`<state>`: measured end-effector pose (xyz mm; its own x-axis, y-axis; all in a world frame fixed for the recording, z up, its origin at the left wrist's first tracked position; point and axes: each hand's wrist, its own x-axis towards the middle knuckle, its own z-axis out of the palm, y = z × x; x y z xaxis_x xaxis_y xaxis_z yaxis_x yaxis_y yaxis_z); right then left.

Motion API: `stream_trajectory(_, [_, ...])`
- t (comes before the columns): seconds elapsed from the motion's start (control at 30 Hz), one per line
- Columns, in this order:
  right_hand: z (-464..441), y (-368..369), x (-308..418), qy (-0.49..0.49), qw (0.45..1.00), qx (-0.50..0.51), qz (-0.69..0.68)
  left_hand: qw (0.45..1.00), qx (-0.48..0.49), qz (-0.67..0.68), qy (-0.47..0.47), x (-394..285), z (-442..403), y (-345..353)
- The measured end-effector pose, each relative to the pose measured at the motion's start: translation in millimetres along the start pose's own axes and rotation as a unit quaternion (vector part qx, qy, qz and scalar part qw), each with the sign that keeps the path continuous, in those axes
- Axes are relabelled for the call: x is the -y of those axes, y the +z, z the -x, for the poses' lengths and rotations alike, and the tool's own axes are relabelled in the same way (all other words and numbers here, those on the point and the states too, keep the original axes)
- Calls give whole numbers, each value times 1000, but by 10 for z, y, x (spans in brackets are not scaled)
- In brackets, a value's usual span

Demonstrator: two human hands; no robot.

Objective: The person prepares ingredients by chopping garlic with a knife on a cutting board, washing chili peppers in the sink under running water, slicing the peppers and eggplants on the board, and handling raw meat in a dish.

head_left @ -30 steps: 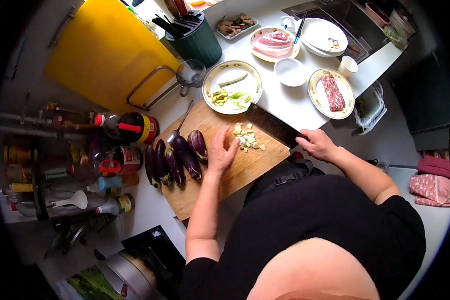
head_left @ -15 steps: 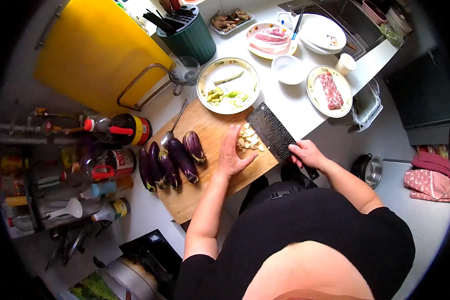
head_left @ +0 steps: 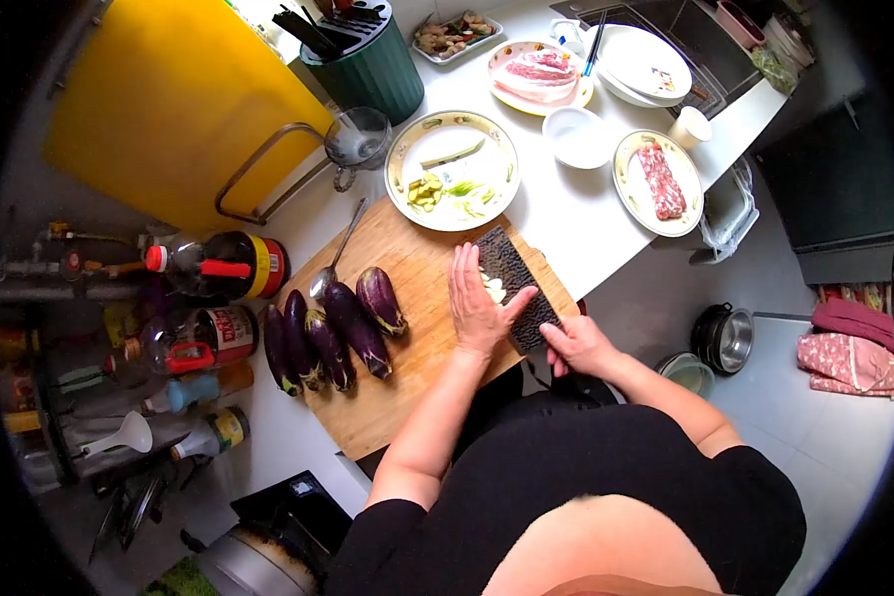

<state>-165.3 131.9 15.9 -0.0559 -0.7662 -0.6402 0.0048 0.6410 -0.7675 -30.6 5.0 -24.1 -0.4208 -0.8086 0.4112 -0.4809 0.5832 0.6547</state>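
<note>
Kitchen ctr (head_left: pixel 566 221), wood board (head_left: pixel 422 382): R hand (head_left: pixel 578 348) grips cleaver (head_left: pixel 510 261), L hand (head_left: pixel 479 313) unclenched, thumb over blade. Pale pcs (head_left: pixel 493 290), prob. garlic, on board betw. palm & blade. Looks like gathering step; next move calls for steady blade, fingertips off edge. Eggplants (head_left: pixel 354 328) nr L hand; plate (head_left: pixel 399 179) w/ cut veg (head_left: pixel 425 192) beyond.

Right hand (head_left: pixel 576 348) grips dark, textured, rectangular metal cleaver (head_left: pixel 505 254); left hand (head_left: pixel 481 306), fingers extended, thumb over blade, small pale chopped pieces (head_left: pixel 494 290) between. Five glossy purple elongated eggplants (head_left: pixel 352 326) on rectangular light-brown wooden board (head_left: pixel 423 268).
</note>
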Motion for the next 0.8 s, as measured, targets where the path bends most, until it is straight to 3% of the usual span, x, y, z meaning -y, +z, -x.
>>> stream_trajectory(0.13, [-22, 207, 90, -29, 999, 24, 16, 996, -35, 34, -80, -60, 16, 14])
stream_trajectory(0.4, [-15, 243, 213, -80, 996, 33, 21, 980, -136, 108, -93, -176, -73, -172])
stream_trajectory(0.57, [-12, 154, 565, -133, 991, -8, -10, 984, -151, 95, -27, -269, -537, -201])
stream_trajectory(0.8, [-281, -237, 964, -168, 979, -111, -21, 974, -145, 175, 21, -227, -1368, 358])
